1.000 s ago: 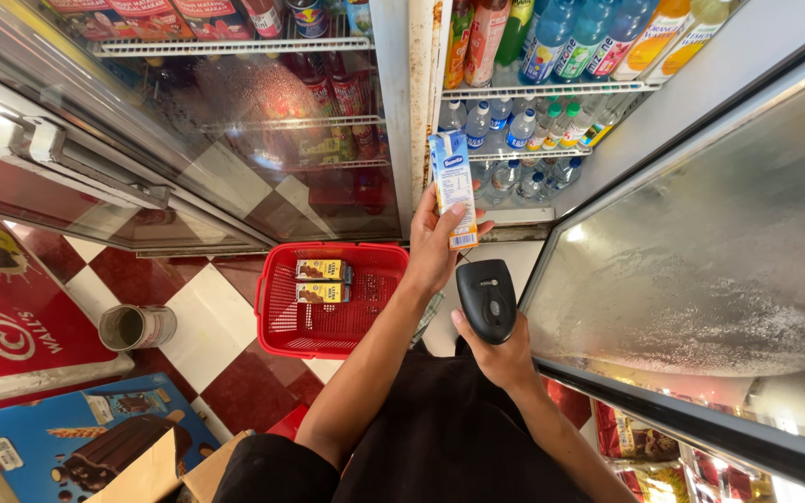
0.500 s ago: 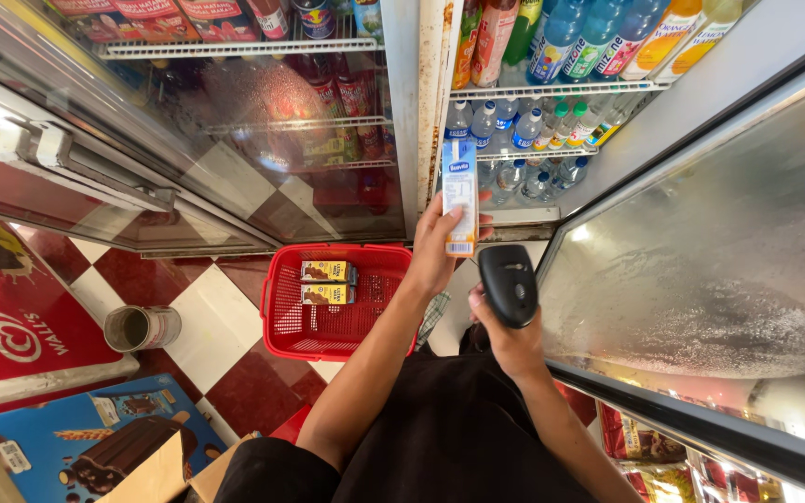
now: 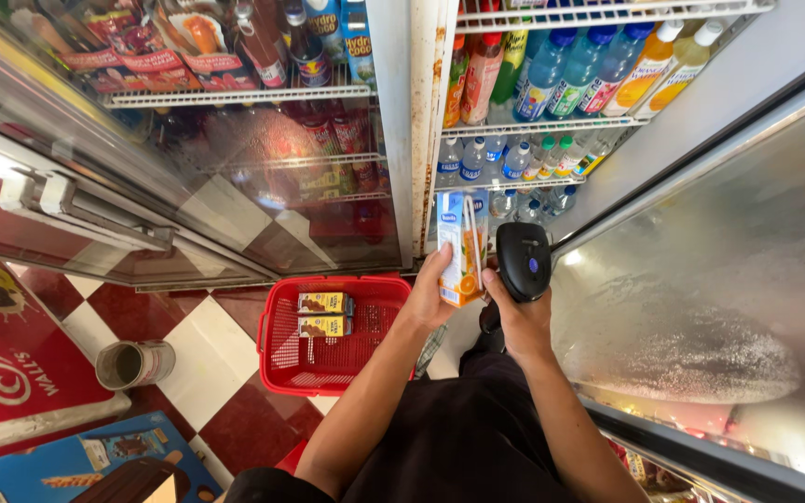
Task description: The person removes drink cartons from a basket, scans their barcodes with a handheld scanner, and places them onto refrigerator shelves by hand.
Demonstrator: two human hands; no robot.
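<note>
My left hand (image 3: 430, 293) grips a small juice carton (image 3: 461, 247), blue and white with an orange picture and a straw on its side, held upright in front of the open fridge. My right hand (image 3: 519, 312) holds a black handheld scanner (image 3: 524, 261) right beside the carton, its head close to the carton's side. Below my left forearm a red shopping basket (image 3: 277, 326) stands on the floor with two small brown drink cartons (image 3: 323, 315) lying in it.
The open fridge's wire shelves (image 3: 552, 126) carry bottles. Its fogged glass door (image 3: 729, 279) stands open at the right. A shut glass door (image 3: 263, 158) is at the left. A grey can (image 3: 134, 363) and a freezer chest (image 3: 20, 373) stand at the lower left.
The carton has turned and come lower, showing its orange side. My right hand has raised the scanner up close beside it.
</note>
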